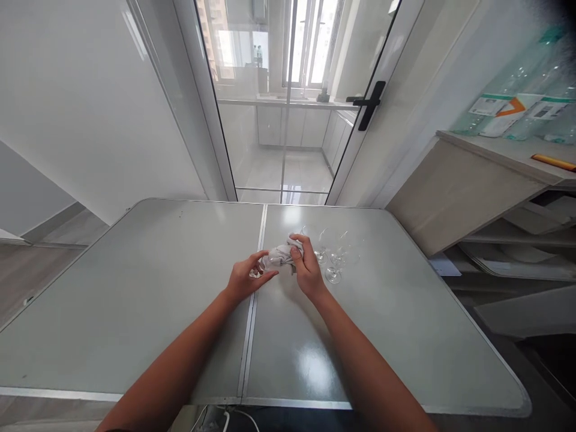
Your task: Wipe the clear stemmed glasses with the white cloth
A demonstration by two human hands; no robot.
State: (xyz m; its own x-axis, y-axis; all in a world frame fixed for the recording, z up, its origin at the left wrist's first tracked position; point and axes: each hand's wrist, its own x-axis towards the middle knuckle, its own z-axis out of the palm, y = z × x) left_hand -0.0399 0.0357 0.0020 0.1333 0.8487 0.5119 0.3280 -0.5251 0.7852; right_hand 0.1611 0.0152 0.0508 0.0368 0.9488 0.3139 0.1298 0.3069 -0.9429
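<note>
My left hand pinches the foot and stem of a clear wine glass lying on its side above the grey folding table. My right hand is closed on a grey cloth wrapped around the bowl of that glass. Both hands meet over the table's middle seam. Just right of my right hand stand other clear stemmed glasses, upright on the tabletop.
A glass sliding door with a black handle stands behind the table. At the right is a wooden shelf unit with plastic bottles on top. A cable hangs below the table's front edge.
</note>
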